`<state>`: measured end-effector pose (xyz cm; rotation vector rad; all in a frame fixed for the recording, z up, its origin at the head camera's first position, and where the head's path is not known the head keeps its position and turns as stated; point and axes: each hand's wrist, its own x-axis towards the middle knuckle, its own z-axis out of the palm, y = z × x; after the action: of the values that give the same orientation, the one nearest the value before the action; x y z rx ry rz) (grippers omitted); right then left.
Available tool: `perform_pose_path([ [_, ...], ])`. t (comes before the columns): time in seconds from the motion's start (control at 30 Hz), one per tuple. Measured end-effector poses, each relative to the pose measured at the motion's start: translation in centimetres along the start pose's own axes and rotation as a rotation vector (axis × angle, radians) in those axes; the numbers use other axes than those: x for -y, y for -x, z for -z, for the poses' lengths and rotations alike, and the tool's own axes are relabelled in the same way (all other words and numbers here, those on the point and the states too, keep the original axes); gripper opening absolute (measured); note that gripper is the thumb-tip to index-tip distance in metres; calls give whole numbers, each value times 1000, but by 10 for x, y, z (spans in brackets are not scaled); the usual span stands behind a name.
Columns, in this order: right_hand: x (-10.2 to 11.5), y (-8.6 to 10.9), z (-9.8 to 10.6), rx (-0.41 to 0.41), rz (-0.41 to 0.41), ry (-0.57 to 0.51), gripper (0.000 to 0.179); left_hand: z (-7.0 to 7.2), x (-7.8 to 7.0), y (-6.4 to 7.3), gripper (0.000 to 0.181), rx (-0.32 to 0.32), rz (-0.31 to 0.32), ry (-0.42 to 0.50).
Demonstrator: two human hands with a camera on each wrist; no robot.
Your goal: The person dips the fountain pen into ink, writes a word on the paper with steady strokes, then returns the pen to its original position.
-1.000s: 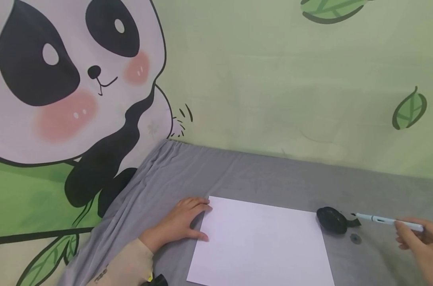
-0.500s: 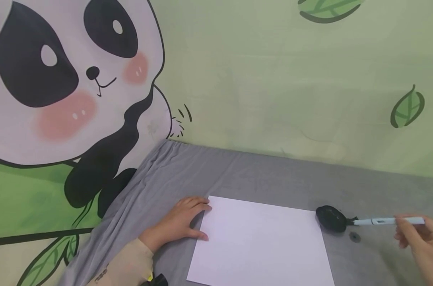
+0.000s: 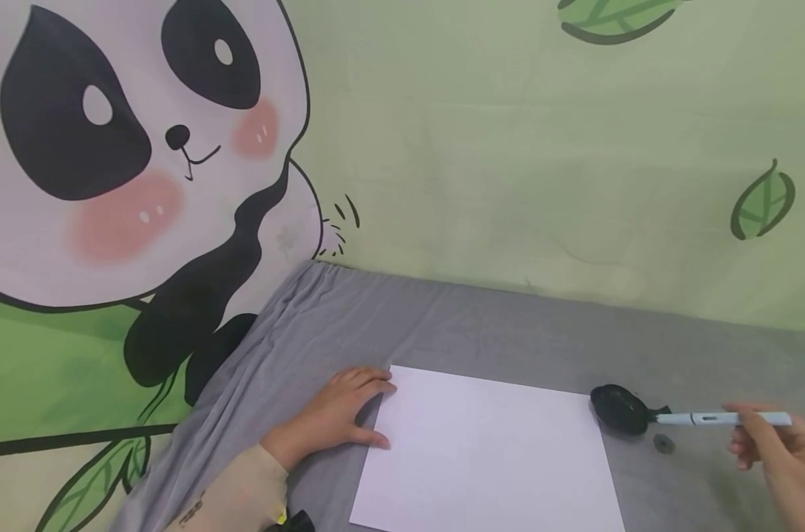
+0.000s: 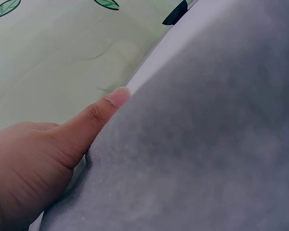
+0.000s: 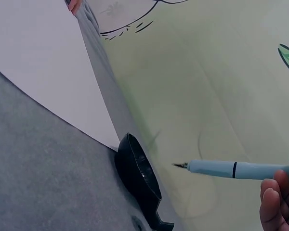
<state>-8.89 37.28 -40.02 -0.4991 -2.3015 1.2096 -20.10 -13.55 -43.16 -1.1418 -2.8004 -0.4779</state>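
Note:
My right hand (image 3: pixel 784 452) holds a light blue fountain pen (image 3: pixel 704 419) between thumb and fingers, the nib end toward the left. In the right wrist view the pen's bare metal nib (image 5: pixel 181 165) shows clearly, off to the side of a small black dish with a short handle (image 5: pixel 135 175). From the head view, the pen's front end overlaps that handle. The dish sits at the far right corner of a blank white sheet of paper (image 3: pixel 488 451). My left hand (image 3: pixel 332 410) rests at the sheet's left edge, thumb and fingers spread apart.
A small dark round piece (image 3: pixel 664 443) lies on the grey cloth (image 3: pixel 508 318) close to the dish. Part of a black object (image 3: pixel 299 522) shows by the left sleeve. Behind the cloth stands a pale green wall (image 3: pixel 508 162) with a panda picture.
Over the last second the pen's nib end has dipped from above the dish's handle to level with it. The left hand, paper and dish hold their places.

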Motion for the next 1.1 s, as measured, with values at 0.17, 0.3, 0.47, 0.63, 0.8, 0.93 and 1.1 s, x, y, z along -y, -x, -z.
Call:
perform_pose_path([
  [0.17,29,12,1,13,-36,11,31,-1,0,0,75,-7,-7,5],
  [0.3,27,11,2,38,36,-70,35,-1,0,0,76,-4,1,16],
  [0.47,23,7,2,77,78,-66,26,0,-1,0,76,6,15,15],
  [0.63,27,4,-1,112,59,-82,19,1,-1,1,76,4,16,14],
  [0.8,30,0,-3,164,61,-154,17,2,-1,1,76,3,16,11],
  [0.93,29,-1,-6,193,59,-162,16,0,0,1,76,7,18,6],
  [1.1,24,-3,-11,203,55,-186,15,0,0,1,76,5,20,5],
])
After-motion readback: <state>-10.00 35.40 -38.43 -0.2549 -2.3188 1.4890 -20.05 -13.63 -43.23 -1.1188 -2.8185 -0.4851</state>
